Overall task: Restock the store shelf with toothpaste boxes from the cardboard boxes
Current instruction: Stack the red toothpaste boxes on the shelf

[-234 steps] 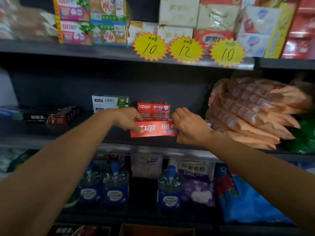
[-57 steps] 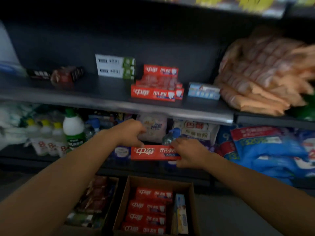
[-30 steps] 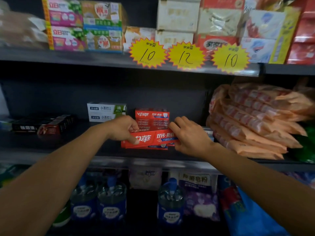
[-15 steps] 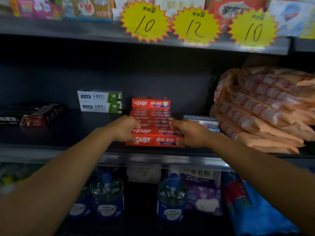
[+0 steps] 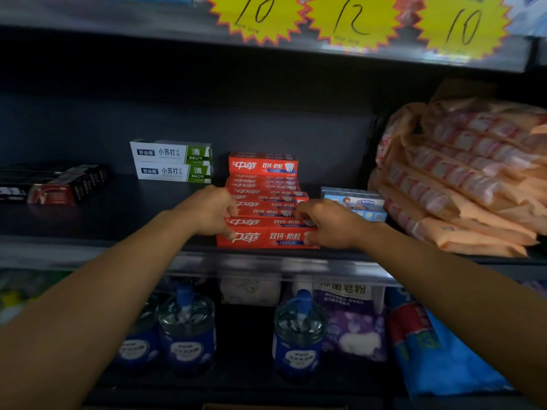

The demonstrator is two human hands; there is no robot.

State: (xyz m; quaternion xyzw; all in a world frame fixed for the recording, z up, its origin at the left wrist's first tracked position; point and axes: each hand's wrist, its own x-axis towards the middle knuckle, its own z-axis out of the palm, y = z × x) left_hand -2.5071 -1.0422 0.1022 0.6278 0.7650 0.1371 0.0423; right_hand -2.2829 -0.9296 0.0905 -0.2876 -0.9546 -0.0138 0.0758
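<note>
- Gripping the front red toothpaste box (image 5: 268,237) at both ends, the two hands set it at the front edge of the middle shelf (image 5: 88,220), on top of another red box of the same kind.
- Left hand (image 5: 210,211): fingers are curled over the box's left end, the thumb pressing on its front face. Right hand (image 5: 328,223): fingers are curled round the right end, pinching it.
- Long axis: the box lies flat with its length running left to right, parallel to the shelf lip. Each hand is at one end, so neither is nearer; the box sits directly between them.
- Position: the box is the front unit of a stepped run of red toothpaste boxes (image 5: 263,184) that rises towards the back wall. A blue toothpaste box (image 5: 353,201) lies just beside the right hand, and two green-and-white toothpaste boxes (image 5: 173,161) stand stacked at the back left, well apart from the left hand.
- Judgement: the coming move is probably a release, with both hands drawing straight back towards the person. The ends must be let go evenly, or the box may skew off the one beneath it.
- Change from half a second earlier: the box and both hands occupy nearly the same place on the stack; the view has tipped lower, cutting off most of the yellow price tags (image 5: 352,19). Compared with one second earlier, the box was then tilted in the hands; now it sits level.
</note>
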